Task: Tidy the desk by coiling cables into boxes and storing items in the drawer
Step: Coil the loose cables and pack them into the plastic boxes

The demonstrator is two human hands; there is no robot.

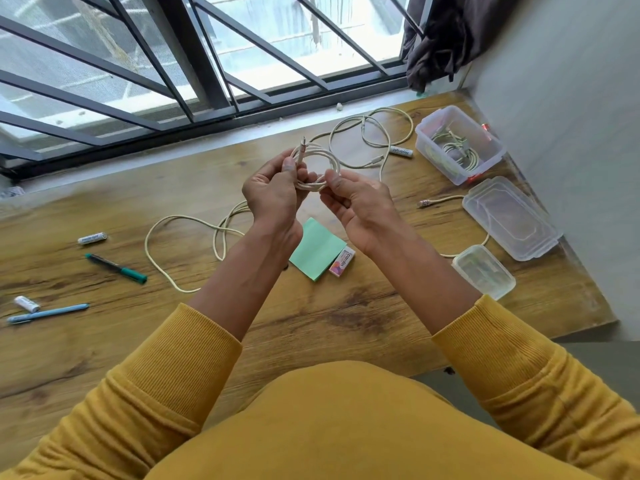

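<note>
head view, frame centre: left hand [273, 194] and right hand [353, 206] both pinch a coiled cream round cable [317, 168], its plug tip pointing toward the upper frame.

Left hand [273, 194] and right hand [356, 206] raised, fingers curled.

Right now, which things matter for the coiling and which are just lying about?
In the job:
coiled cable, held by left hand and right hand
open box with a cable already inside
loose cables

Lying about:
green pen
blue pen
green notepad
eraser
</note>
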